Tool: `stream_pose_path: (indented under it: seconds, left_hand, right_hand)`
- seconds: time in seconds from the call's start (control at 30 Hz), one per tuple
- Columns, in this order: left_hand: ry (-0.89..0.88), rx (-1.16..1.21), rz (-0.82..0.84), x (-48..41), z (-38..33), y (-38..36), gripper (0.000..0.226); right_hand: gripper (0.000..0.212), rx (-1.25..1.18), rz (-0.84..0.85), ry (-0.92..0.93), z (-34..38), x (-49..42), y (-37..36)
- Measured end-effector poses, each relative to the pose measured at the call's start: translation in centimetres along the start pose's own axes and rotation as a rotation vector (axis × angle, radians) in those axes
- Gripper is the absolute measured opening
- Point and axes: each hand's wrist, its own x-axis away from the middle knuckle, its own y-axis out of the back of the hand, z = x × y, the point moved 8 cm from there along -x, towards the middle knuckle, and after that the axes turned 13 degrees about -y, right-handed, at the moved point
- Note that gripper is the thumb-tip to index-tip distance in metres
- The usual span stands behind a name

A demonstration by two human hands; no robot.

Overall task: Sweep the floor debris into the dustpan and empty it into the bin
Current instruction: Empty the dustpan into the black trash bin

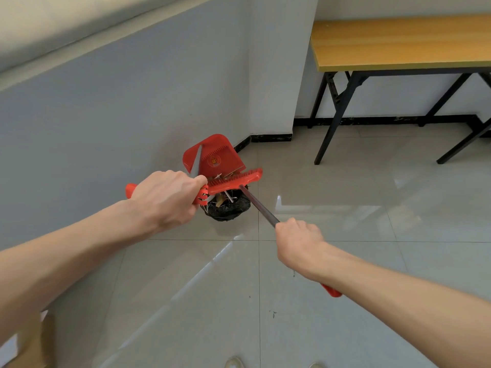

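A red dustpan (212, 155) is tipped up over a small bin lined with a black bag (229, 209), which stands by the grey wall. Paper scraps and strips (224, 195) lie at the pan's toothed red edge (233, 177) and in the bin's mouth. My left hand (167, 197) is closed around the dustpan's handle, whose red end sticks out to the left. My right hand (299, 241) grips the broom's dark shaft (259, 204), which runs up to the toothed edge. The broom's head is hidden; its red handle end (332, 290) shows below my wrist.
A folding table (398, 43) with a wooden top and black legs stands at the back right. The grey wall (119, 102) runs along the left. A cardboard box (34, 341) sits at the bottom left. Small specks (272, 313) lie on the glossy tiles near my shoes.
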Motion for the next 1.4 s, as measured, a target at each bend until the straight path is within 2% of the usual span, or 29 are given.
stream_pose_path:
  seconds: [0.3,0.8,1.1,1.3,1.4]
  left_hand:
    - [0.000,0.008,-0.005,-0.1,0.8,0.5,0.007]
    - [-0.021,-0.022,0.035,0.1,1.3,0.1,0.006]
    - [-0.017,-0.044,0.003,1.6,2.1,0.8,0.007]
    - [-0.003,-0.058,-0.008,2.6,2.2,1.6,0.004]
    - [-0.004,-0.066,-0.021,3.3,2.2,1.8,0.006]
  right_hand:
    - [0.041,0.237,-0.002,0.080,0.3,-1.0,-2.4]
    - [0.043,0.326,-0.034,0.107,4.6,-2.9,-2.4]
    - [0.038,0.112,-0.107,0.043,0.1,-1.5,0.2]
    - [0.039,0.060,-0.113,0.028,-0.7,-0.6,-0.1]
    - [0.033,0.045,-0.122,0.011,-1.2,-0.6,-0.5]
